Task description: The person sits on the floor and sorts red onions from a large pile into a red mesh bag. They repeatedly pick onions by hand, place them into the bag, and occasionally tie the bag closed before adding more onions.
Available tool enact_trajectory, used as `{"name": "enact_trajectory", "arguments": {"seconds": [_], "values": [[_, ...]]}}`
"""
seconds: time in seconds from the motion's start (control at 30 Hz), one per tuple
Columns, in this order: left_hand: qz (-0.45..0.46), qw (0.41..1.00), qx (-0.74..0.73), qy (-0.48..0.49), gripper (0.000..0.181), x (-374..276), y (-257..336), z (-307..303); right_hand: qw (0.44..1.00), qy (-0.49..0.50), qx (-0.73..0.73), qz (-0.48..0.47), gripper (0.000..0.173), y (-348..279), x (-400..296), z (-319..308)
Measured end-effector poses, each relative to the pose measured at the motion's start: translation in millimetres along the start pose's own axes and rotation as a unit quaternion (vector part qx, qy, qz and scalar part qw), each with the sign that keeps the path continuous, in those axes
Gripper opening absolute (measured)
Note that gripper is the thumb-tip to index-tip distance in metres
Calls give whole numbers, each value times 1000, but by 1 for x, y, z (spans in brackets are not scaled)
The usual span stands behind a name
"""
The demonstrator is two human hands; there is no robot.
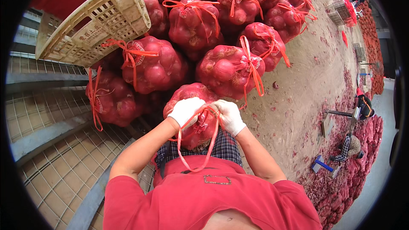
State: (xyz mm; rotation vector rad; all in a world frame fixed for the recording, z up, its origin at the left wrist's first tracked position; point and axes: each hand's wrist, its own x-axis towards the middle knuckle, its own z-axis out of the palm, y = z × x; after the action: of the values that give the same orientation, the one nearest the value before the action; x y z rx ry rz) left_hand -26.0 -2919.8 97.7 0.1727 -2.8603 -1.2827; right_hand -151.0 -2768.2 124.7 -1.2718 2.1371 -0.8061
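Note:
Both my hands wear white knit gloves and meet above a red mesh bag of onions (188, 92) directly in front of me. My left hand (187, 110) pinches a red plastic tie (211, 151) at the bag's gathered neck. Opposite it, my right hand (229, 116) grips the same tie, and the fingertips nearly touch. A long loop of the tie hangs down towards my red shirt. The fingers partly cover the crossing strands, so I cannot tell whether a knot is formed.
Tied onion bags (230, 70) crowd the area beyond my hands. A cream plastic crate (96, 30) tilts at upper left, above a metal mesh rack (60, 166). Onion skins litter the concrete floor (287, 102). Another person (351, 145) is at far right, near a blue platform scale (324, 163).

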Motion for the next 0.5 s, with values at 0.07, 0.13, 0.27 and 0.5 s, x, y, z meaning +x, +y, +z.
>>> {"name": "enact_trajectory", "arguments": {"seconds": [0.07, 0.13, 0.27, 0.5], "values": [[-6, 988, 154, -26, 7, -3, 2, -8, 987, -20, -132, 89, 34, 14, -16, 4], [1, 973, 228, -44, 6, -16, -29, -18, 973, -98, -152, 144, 40, 35, -50, 10], [-7, 961, 277, 2, 10, -23, -75, -1, 856, -72, 334, 388, 44, 39, -69, 10], [-150, 969, -161, 110, 19, -14, -10, -33, 524, -98, 830, 165, 66, 16, -7, 24]]}}
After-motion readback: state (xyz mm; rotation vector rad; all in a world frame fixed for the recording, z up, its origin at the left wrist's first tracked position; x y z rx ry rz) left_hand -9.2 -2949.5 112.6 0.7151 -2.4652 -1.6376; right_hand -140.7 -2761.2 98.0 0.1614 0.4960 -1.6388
